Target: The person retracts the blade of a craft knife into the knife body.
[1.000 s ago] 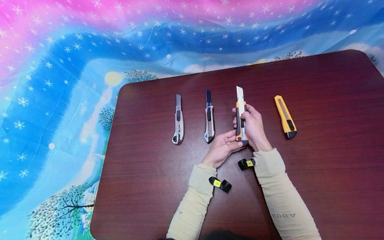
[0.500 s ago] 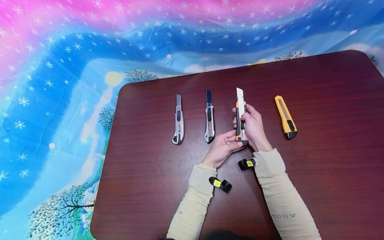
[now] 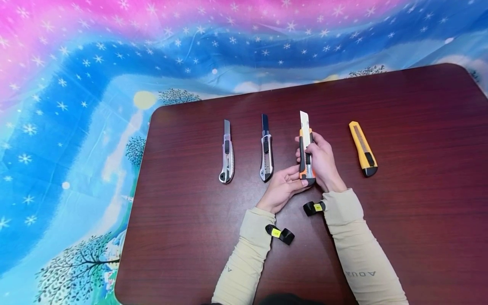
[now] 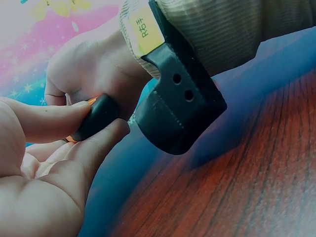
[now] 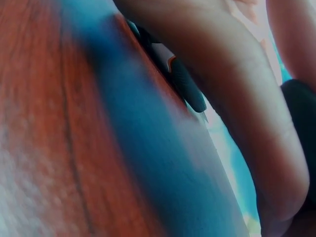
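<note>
In the head view my right hand (image 3: 324, 159) grips an orange-and-black utility knife (image 3: 303, 163) from its right side, the thumb lying across the front near the slider. A long silver blade (image 3: 304, 119) points away from me out of the handle. My left hand (image 3: 281, 188) pinches the dark butt end between thumb and fingers. The left wrist view shows that black end cap (image 4: 101, 117) between the left thumb and a finger, with the right hand (image 4: 98, 66) behind it. A right-hand finger (image 5: 232, 94) fills much of the right wrist view.
To the left lie two silver-and-black utility knives, one with a grey blade (image 3: 227, 127) and one with a black blade (image 3: 264, 123). A yellow utility knife (image 3: 362, 148) lies right of my right hand. All three rest on the dark red wooden table (image 3: 183, 237). Snowflake-patterned cloth (image 3: 114, 46) surrounds its far side.
The silver blade's tip sits very slightly lower than one second ago, and the knife has shifted a touch left. Both hands keep their places and holds.
</note>
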Demonstrator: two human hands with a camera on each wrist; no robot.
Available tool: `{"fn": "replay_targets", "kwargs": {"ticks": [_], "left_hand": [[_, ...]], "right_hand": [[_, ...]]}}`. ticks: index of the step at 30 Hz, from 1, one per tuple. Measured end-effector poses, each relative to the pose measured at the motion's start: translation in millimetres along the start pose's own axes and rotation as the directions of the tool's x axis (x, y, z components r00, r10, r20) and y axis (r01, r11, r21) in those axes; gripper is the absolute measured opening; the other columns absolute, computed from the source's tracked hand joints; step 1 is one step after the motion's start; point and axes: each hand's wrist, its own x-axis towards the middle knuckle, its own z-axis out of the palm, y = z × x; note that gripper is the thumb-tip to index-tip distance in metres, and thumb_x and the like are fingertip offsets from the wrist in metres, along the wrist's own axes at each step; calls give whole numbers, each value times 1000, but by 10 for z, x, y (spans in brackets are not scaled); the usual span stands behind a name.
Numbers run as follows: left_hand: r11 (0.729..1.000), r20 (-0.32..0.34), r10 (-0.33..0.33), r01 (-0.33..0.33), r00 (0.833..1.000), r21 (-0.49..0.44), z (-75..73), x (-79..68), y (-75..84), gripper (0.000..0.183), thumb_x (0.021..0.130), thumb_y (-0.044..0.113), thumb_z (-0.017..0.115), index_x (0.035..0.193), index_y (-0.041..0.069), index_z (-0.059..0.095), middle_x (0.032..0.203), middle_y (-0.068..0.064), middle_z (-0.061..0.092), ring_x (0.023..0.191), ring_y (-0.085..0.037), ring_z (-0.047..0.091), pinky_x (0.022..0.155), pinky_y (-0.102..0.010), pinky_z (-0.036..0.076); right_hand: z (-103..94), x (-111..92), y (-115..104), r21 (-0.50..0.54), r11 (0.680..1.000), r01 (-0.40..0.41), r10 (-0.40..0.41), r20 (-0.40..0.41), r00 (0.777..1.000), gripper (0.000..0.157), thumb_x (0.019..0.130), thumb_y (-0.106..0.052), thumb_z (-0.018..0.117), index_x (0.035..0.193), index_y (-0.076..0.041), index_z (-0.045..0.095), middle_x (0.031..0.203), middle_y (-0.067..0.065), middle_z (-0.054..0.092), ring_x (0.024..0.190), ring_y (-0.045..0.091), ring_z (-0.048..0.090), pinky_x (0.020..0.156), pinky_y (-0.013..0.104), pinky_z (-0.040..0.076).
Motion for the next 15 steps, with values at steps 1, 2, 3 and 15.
{"fn": "replay_targets", "kwargs": {"ticks": [1,2,3,15], "left_hand": [[1000,-1,1,-1,1000,-1,0,0,-2,54,89,-16,49,141,-10,39,137,-34,48,106,-12,62,97,-28,53],[1000,-2,2,-2,1000,-2,-1,0,-2,54,89,-16,50,141,-10,39,137,-34,48,106,-12,62,97,-29,53],[1000,-3,4,-4,1000,-4,-1,0,-4,54,89,-17,50,141,-10,39,137,-34,48,106,-12,62,98,-30,53],[1000,4,14,-14,1000,-12,-19,4,-17,53,90,-16,49,141,-10,39,139,-33,47,110,-14,60,102,-33,50]], "right_hand": [[0,-3,-2,-6,1000,1,-1,3,1000,51,85,10,27,135,3,35,113,5,60,70,11,57,61,20,55],[0,-4,-3,-13,1000,3,-3,6,1000,52,85,10,27,136,3,34,113,5,60,70,11,57,62,20,55],[-1,-6,-4,-19,1000,4,-4,9,1000,53,84,10,27,137,3,34,114,5,59,71,11,57,62,20,55],[-13,-16,-18,-36,999,15,-14,34,999,57,81,12,27,136,3,35,114,3,58,74,12,57,64,20,55]]}}
